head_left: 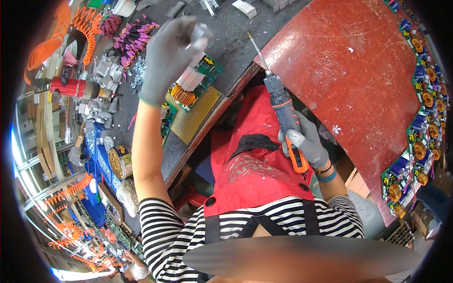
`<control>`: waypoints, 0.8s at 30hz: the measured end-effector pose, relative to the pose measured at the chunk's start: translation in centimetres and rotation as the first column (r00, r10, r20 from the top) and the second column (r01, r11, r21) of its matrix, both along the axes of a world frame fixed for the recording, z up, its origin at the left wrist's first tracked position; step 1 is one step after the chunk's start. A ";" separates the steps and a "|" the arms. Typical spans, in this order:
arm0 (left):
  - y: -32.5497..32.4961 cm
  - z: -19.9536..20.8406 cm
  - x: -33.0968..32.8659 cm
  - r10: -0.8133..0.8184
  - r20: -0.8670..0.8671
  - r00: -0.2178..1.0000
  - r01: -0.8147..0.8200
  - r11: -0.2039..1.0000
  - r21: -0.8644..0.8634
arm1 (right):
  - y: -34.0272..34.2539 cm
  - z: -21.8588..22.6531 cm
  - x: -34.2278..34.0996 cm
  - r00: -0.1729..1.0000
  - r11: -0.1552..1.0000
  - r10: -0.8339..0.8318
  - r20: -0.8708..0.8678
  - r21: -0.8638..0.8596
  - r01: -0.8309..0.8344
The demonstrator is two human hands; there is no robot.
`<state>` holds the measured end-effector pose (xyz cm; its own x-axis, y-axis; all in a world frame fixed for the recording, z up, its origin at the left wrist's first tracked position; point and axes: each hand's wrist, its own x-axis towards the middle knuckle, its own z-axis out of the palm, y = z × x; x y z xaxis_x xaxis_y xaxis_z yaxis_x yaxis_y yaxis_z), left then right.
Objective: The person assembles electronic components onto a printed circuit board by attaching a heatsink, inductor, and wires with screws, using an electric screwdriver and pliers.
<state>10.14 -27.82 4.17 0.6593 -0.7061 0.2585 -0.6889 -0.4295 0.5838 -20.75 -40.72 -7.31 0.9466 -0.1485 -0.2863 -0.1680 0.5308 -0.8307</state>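
Note:
My right hand [309,141], in a grey glove, grips a black and orange electric screwdriver [285,115] in front of my apron. Its long bit points up and away, toward the dark bench edge. My left hand [170,54], also gloved, hovers over the dark bench with fingers curled together; whatever they pinch is too small and blurred to make out. Just below and right of it lies a green circuit board [213,67] with a copper-wound coil [182,95] and a pale metal heat sink [190,78]. A yellowish plate [198,115] lies beside the board.
Loose screws [138,70], metal heat sinks [108,68] and pink-tipped black leads [132,40] lie left. A red power tool [75,88] and a tub of small parts [119,162] are farther left. Finished-looking boards [420,127] line the red tabletop [339,70].

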 end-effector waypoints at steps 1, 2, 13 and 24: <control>1.1 -0.5 -1.0 -0.005 -0.001 1.000 0.005 1.000 0.015 | 0.0 -0.1 0.1 1.000 1.000 -0.005 -0.001 0.015 0.005; 2.3 -1.4 -1.9 0.006 0.048 0.999 -0.006 1.000 -0.017 | 0.1 -0.1 0.3 1.000 1.000 0.016 -0.001 0.007 -0.016; 3.9 -5.1 -4.0 -0.043 0.664 0.747 -0.084 0.984 0.157 | 0.9 -0.2 0.3 0.999 0.999 0.036 0.034 0.009 -0.037; 3.7 -5.2 -2.9 -0.070 0.607 0.791 -0.018 0.990 0.138 | 1.4 -0.8 -0.1 0.999 0.999 0.039 0.019 0.003 -0.039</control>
